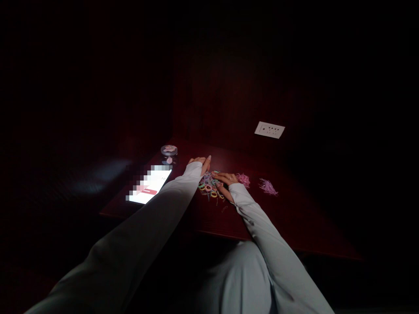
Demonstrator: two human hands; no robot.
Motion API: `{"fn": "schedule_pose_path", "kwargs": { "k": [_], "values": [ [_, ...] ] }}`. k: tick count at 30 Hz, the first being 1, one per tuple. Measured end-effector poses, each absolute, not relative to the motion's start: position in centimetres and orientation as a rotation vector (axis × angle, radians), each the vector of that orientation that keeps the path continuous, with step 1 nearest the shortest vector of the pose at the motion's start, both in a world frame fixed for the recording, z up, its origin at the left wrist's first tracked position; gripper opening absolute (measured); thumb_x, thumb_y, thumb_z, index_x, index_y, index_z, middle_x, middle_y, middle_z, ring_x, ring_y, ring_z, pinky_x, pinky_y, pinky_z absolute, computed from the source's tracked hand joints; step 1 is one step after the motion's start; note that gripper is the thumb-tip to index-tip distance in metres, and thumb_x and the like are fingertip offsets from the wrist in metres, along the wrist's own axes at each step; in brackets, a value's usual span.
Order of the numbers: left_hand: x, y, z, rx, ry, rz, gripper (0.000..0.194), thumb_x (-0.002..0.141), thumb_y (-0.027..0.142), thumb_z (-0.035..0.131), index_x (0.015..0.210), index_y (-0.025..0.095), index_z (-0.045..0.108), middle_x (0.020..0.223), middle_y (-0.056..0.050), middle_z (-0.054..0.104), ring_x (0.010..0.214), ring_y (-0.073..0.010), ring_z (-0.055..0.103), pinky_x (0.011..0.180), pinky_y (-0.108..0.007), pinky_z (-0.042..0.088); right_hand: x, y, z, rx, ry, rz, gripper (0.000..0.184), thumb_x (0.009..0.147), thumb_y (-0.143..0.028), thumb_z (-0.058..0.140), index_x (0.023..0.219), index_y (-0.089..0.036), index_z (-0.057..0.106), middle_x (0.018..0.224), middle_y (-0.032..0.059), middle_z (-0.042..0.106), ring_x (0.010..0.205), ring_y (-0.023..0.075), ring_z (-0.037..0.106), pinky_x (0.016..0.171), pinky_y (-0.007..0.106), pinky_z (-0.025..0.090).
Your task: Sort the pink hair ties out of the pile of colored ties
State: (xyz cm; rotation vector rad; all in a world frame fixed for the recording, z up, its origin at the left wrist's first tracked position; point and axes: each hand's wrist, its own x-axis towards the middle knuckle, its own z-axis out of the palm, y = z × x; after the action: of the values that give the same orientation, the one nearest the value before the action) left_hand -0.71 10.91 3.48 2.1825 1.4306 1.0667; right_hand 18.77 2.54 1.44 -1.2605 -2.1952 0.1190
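Note:
A mixed pile of small coloured hair ties [209,188], in pastel loops and thin bands, lies on the dark red table. At its far left edge rests my left hand [199,163], fingers apart, with nothing visible in it; part of it is behind the sleeve cuff. Over the pile's right side reaches my right hand [226,181], its fingers stretched to the left and the thumb apart, touching the loose ties. Just beyond that hand sits a small heap of pink bands [243,180]. Farther right is a separate heap of purple bands [268,186].
To the left a lit screen [151,186] lies on the table [281,218], partly blurred out. Behind it stands a round clear jar [169,155] with a decorated lid. A white socket plate [269,130] is on the back wall. The surroundings are very dark.

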Motion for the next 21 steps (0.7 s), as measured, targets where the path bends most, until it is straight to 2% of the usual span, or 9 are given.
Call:
{"fn": "schedule_pose_path", "kwargs": {
  "k": [6,12,21],
  "values": [
    [-0.7,10.9,3.6,2.187,1.448,1.017,0.06,0.11,0.037,0.026,0.065,0.021,0.062,0.088,-0.004,0.075,0.101,-0.0194,0.067,0.103,-0.035,0.041,18.4,2.6,1.3,-1.141,-2.185,0.182,0.033,0.105,-0.039,0.05,0.117,-0.027,0.079,0.116,0.0083,0.076,0.112,0.0231,0.065,0.104,0.043,0.048],
    [-0.7,10.8,3.9,2.18,1.435,0.998,0.06,0.11,0.038,0.027,0.065,0.021,0.064,0.085,-0.004,0.075,0.097,-0.0192,0.068,0.102,-0.034,0.042,18.4,2.4,1.6,-1.123,-2.157,0.186,0.037,0.106,-0.042,0.048,0.101,-0.027,0.082,0.107,0.0081,0.078,0.104,0.0233,0.066,0.098,0.043,0.049],
    [-1.2,10.4,4.6,2.102,1.453,1.022,0.062,0.11,0.038,0.024,0.066,0.021,0.065,0.084,-0.004,0.075,0.091,-0.0186,0.067,0.102,-0.035,0.042,17.4,2.7,2.7,-1.411,-1.945,-0.008,0.031,0.103,-0.045,0.055,0.106,-0.028,0.082,0.102,0.0072,0.075,0.098,0.0253,0.062,0.092,0.041,0.042]
  ]
}}
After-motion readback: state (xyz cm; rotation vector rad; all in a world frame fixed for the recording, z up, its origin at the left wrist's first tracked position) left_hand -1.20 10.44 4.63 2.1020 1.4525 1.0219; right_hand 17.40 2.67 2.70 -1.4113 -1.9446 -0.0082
